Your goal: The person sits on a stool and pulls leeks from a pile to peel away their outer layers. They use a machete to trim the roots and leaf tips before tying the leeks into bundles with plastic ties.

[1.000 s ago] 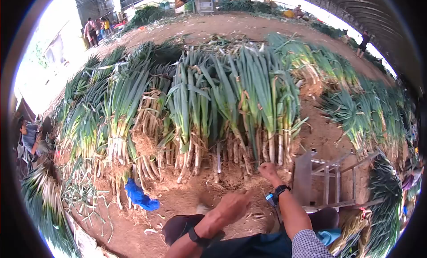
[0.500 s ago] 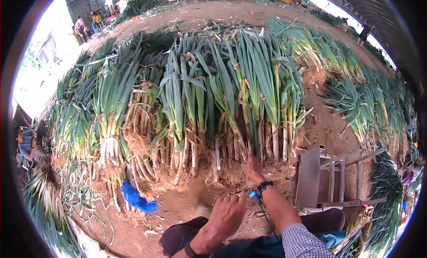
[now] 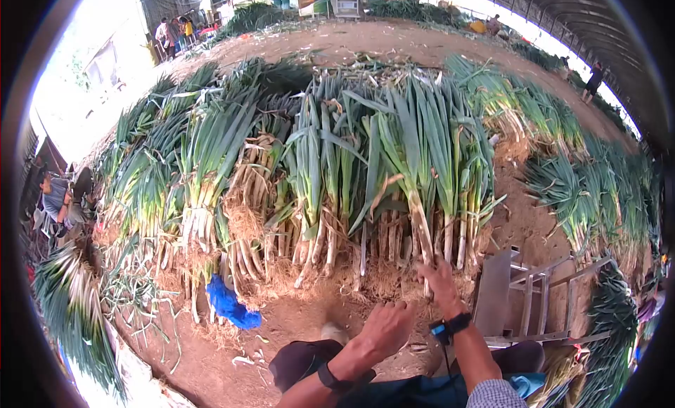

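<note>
Thick leeks with long green leaves (image 3: 330, 155) and pale, root-tipped stalks lie side by side in front of me. My right hand (image 3: 440, 290) is closed around the lower end of one leek (image 3: 420, 229), which lies on top of the others. Its leaves fan out upward over the pile. My left hand (image 3: 388, 329) is curled nearby, lower and to the left, apart from the leeks. The inside of that hand is hidden. Each of my wrists has a dark band, and a small blue clip with a cable (image 3: 441, 332) sits at the right one.
A metal frame stool (image 3: 524, 295) lies to the right. A blue plastic bag (image 3: 230, 306) rests by the stalks at left. More leek bundles (image 3: 598, 190) stand at right, and others (image 3: 74, 302) at lower left. A person (image 3: 55, 197) is at the left edge; others are farther back.
The view has shifted, so the pile sits lower and more to the right. The leek in my right hand has tilted, its leaves now spread across the neighbouring ones. My left hand stays curled.
</note>
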Demonstrator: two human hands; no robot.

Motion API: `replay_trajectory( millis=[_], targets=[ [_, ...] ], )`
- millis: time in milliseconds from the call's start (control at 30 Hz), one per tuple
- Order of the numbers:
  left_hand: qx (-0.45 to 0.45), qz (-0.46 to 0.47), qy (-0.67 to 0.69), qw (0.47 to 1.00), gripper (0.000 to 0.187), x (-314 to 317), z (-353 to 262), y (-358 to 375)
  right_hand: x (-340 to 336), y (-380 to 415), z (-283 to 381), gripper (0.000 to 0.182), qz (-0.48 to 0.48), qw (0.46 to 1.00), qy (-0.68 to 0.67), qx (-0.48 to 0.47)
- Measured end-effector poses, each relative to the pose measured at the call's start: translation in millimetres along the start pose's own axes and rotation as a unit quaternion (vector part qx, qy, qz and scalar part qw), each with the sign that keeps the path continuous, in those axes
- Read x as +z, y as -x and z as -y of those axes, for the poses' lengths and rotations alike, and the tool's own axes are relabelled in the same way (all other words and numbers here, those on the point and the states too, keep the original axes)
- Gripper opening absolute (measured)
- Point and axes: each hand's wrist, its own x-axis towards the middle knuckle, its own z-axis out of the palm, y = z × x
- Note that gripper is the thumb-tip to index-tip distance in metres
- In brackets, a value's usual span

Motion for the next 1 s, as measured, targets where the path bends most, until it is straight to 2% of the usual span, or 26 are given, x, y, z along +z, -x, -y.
replay_trajectory(
  millis=[33,67,167,233,267,333,400,433,500,567,600,667,767,833,933,1000],
  targets=[
    [0.0,-0.001,0.001,1.0,0.022,-1,-1,1,-2,3,-9,0.034,-0.028,0.998,0.057,-0.007],
    [-0.001,0.0,0.003,1.0,0.021,-1,-3,3,4,10,9,0.049,-0.036,0.993,0.11,-0.009],
    [0.013,-0.016,0.015,1.0,0.018,7,-4,8,11,-13,-34,0.046,-0.085,0.978,0.186,-0.026],
    [0.011,-0.018,0.013,1.0,0.017,7,1,8,28,-23,-42,0.041,-0.135,0.967,0.216,-0.005],
    [-0.001,-0.008,0.009,1.0,0.016,6,3,9,38,-31,-56,0.039,-0.126,0.972,0.198,0.006],
    [-0.033,0.014,0.011,0.999,0.016,4,4,13,38,-55,-122,0.036,-0.026,0.989,0.141,0.041],
    [-0.062,0.042,0.016,0.997,0.017,-6,5,10,44,-43,-131,0.036,-0.041,0.976,0.211,-0.026],
    [-0.053,0.024,0.006,0.998,0.017,-1,5,9,50,-37,-129,0.036,-0.04,0.967,0.245,-0.056],
    [-0.039,-0.02,-0.026,0.999,0.019,6,11,9,50,-35,-107,0.062,0.046,0.977,0.207,0.027],
    [-0.019,-0.002,-0.014,1.0,0.022,5,11,10,59,-44,-113,0.073,0.045,0.991,0.093,0.088],
    [-0.011,-0.001,-0.013,1.0,0.023,6,11,10,70,-49,-118,0.071,0.002,0.993,-0.001,0.115],
    [-0.013,-0.003,0.002,1.0,0.022,6,10,11,66,-53,-124,0.064,0.017,0.979,-0.119,0.163],
    [-0.021,-0.04,0.034,0.998,0.022,-2,8,11,71,-40,-55,0.05,0.078,0.916,-0.323,0.226],
    [-0.001,-0.095,0.045,0.994,0.029,-13,6,12,73,-25,11,0.032,0.095,0.93,-0.313,0.171],
    [0.009,-0.29,-0.018,0.957,0.044,-37,1,8,72,-26,50,0.02,0.071,0.945,-0.306,0.088],
    [-0.052,-0.301,0.08,0.949,0.052,-33,15,11,81,-9,101,0.02,0.055,0.954,-0.293,0.011]
  ],
)
